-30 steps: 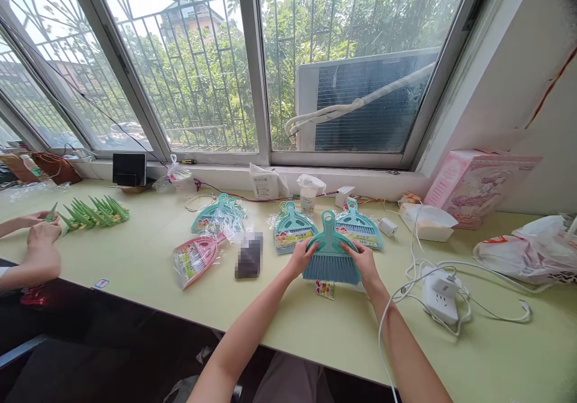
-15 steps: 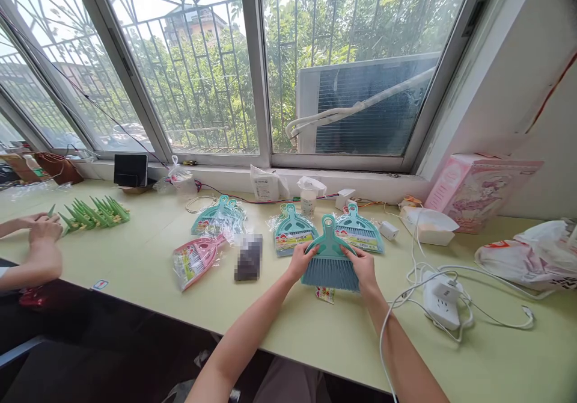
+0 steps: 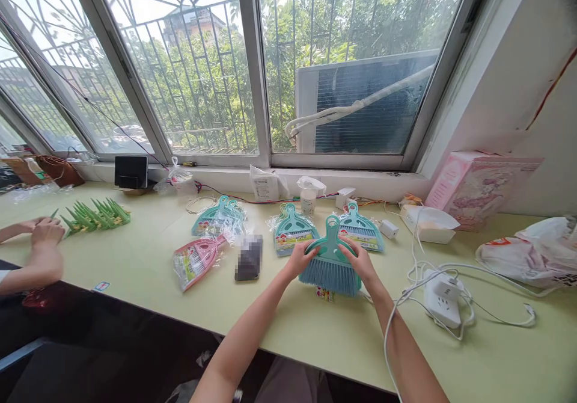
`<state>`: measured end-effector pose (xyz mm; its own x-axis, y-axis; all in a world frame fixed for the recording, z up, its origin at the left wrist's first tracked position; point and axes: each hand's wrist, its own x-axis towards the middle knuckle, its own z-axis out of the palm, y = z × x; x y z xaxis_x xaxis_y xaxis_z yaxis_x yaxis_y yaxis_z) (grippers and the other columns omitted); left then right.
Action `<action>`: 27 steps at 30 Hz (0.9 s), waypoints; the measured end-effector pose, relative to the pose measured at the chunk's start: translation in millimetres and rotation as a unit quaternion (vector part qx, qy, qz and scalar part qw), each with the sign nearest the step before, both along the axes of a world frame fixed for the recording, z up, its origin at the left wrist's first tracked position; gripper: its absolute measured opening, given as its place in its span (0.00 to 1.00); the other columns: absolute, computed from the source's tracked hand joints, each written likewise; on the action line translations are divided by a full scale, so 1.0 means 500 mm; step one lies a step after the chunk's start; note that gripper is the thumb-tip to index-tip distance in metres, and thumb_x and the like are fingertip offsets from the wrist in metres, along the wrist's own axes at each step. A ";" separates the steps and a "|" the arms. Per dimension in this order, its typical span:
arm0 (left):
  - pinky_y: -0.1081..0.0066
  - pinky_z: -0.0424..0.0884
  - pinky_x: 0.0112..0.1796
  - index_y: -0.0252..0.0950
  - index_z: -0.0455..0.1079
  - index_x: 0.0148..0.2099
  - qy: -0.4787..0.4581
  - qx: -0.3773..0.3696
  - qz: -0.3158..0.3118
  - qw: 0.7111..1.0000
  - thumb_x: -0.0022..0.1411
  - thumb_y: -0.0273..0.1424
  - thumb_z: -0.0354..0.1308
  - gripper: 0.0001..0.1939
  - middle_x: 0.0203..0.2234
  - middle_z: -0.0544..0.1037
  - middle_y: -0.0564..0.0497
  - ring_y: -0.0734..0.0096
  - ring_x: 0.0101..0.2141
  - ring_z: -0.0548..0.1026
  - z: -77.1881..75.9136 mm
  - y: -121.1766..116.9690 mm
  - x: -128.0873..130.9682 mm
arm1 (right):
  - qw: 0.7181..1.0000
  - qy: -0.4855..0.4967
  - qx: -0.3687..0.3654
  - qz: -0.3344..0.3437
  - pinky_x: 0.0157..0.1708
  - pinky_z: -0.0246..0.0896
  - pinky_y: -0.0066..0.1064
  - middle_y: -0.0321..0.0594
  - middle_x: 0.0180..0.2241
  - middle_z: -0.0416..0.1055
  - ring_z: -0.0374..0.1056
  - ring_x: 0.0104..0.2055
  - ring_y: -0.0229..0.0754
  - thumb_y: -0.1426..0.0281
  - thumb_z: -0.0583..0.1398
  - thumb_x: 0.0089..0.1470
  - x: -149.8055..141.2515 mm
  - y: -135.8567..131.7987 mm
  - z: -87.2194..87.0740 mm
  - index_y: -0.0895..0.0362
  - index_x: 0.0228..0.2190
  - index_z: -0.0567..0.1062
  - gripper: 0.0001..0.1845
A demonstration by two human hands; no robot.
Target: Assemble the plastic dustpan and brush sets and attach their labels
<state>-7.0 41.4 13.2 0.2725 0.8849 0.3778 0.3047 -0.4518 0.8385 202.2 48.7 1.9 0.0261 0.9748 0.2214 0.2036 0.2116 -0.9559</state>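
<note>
The green brush (image 3: 330, 273) has dipped, left fingers (image 3: 308, 248) and right fingers (image 3: 350, 248) gripping it, the label (image 3: 325, 295) below illegible.

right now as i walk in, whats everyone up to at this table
One person grips a teal brush, bristles down, with the left hand and right hand on opposite sides. Beyond it on the table lie more teal brush sets, and a bagged pink set lies off to the left. At the far left, another person's hands are beside a row of green plant-like pieces.
</note>
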 end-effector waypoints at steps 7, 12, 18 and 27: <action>0.69 0.67 0.37 0.32 0.75 0.45 -0.007 -0.023 -0.028 0.999 0.62 0.49 0.56 0.24 0.35 0.78 0.46 0.65 0.34 0.72 -0.001 -0.020 0.023 | 0.999 0.045 -0.015 0.006 0.51 0.66 0.49 0.47 0.44 0.79 0.71 0.52 0.59 0.48 0.68 0.40 0.008 -0.005 0.007 0.55 0.37 0.82 0.27; 0.69 0.67 0.38 0.33 0.76 0.45 -0.037 -0.029 -0.021 0.999 0.61 0.48 0.58 0.23 0.35 0.79 0.47 0.65 0.36 0.73 -0.002 -0.020 0.025 | 0.999 0.032 0.001 -0.029 0.52 0.66 0.50 0.44 0.44 0.79 0.72 0.52 0.59 0.49 0.68 0.41 0.000 -0.009 0.004 0.53 0.38 0.82 0.26; 0.69 0.66 0.37 0.34 0.75 0.45 -0.044 -0.039 -0.013 0.998 0.62 0.49 0.55 0.23 0.35 0.78 0.48 0.65 0.35 0.72 -0.008 -0.019 0.029 | 0.997 0.003 0.013 -0.077 0.51 0.67 0.48 0.43 0.42 0.80 0.74 0.49 0.57 0.50 0.67 0.43 -0.007 -0.014 0.001 0.51 0.37 0.83 0.22; 0.67 0.67 0.40 0.33 0.76 0.44 -0.084 -0.059 0.004 0.995 0.61 0.44 0.57 0.20 0.38 0.80 0.46 0.61 0.38 0.74 -0.002 -0.023 0.037 | 0.991 -0.035 0.014 -0.131 0.47 0.68 0.45 0.44 0.38 0.81 0.75 0.46 0.58 0.48 0.64 0.44 -0.020 -0.033 0.021 0.51 0.34 0.84 0.22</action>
<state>11.6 29.8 12.0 0.2078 0.9277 0.3101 0.1588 -0.3448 0.9251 192.1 32.1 12.5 0.2614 0.9302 0.2576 0.3200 0.1683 -0.9323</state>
